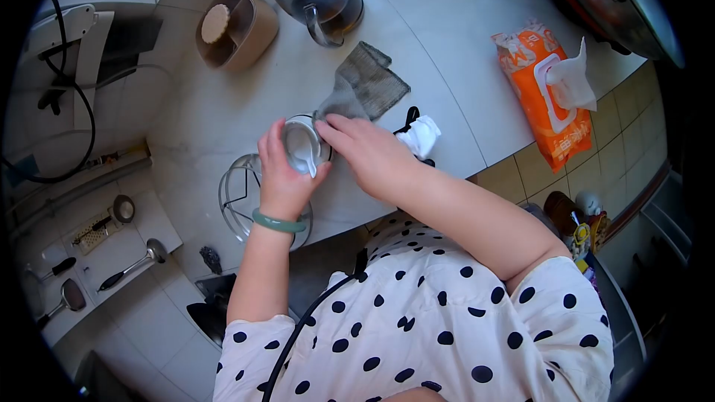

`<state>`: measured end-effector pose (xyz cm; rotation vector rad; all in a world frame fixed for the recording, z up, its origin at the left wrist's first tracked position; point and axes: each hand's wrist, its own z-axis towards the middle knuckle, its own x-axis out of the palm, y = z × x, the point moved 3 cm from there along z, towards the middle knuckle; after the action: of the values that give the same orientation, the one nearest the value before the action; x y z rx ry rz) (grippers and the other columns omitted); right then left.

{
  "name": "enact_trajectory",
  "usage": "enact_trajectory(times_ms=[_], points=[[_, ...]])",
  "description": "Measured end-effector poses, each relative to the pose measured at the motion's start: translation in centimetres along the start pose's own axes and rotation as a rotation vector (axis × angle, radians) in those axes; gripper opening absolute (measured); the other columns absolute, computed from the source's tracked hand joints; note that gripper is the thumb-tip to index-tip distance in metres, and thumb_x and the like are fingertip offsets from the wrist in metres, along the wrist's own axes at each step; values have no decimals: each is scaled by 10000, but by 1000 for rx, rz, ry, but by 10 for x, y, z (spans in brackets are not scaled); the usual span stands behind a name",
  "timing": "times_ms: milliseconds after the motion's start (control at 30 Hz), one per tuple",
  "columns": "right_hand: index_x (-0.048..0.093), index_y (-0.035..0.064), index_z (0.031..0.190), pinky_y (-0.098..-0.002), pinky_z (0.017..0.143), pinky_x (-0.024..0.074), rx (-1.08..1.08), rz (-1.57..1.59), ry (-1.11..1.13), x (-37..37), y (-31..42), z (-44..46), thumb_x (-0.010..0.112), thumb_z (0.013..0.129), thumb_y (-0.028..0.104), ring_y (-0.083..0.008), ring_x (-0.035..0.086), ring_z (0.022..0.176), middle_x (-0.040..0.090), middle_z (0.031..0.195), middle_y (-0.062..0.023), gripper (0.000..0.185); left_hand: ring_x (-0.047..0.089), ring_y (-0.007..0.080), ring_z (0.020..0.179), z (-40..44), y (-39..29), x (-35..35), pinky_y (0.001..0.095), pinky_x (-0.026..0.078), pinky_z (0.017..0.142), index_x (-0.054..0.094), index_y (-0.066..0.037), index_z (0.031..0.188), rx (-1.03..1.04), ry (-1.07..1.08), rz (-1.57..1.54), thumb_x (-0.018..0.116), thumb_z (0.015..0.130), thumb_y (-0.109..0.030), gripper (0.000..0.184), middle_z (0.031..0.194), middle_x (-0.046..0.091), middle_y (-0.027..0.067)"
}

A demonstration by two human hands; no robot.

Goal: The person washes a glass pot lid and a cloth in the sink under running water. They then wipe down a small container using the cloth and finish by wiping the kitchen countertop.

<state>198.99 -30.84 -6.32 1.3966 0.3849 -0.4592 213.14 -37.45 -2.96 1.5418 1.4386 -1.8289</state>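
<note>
across the upper middle of my view runs the white counter [447, 52], the biggest thing i can see from over here. at its far right corner stands a large round pot [648, 0], partly cut off by the edge of the view. a glass jug [328, 4] with a metal lid holds dark liquid at the far edge, with a brown box [249, 37] just beside it on the left. well apart, on the right, lies an orange pack of wipes [540, 97], one white sheet pulled partway out. a round rack [235, 199] sits partly behind my left wrist.

my left hand [287, 186] has its fingers wrapped round a small cup [299, 147], near the counter's front edge. my right hand [372, 156] bends over the cup's right side, its fingers meeting one end of a gray cloth [372, 82]; i can't tell whether they grasp cloth, cup or both. a crumpled white piece [421, 138] lies just beyond that forearm. smallest, a green bangle [277, 222] circles my left wrist.
</note>
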Motion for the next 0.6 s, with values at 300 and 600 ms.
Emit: enact_trajectory(times_ms=[300,600], points=[[426,21,1212,-390,899,400,-17,-23,49,1,3,-18,496,715,-21,-339,475,1076,439,1235,-200,503,395,341,1090,2,0,3,383,347,942,293,-25,1259,-16,-22,16,774,540,-165,877,1164,382,177],[464,1,1160,-396,890,398,-140,-47,-33,4,1,-22,533,692,17,-347,476,1065,457,1212,-187,474,404,340,1089,4,2,3,382,351,937,296,-28,1263,0,-40,18,777,538,-171,881,1166,388,178]])
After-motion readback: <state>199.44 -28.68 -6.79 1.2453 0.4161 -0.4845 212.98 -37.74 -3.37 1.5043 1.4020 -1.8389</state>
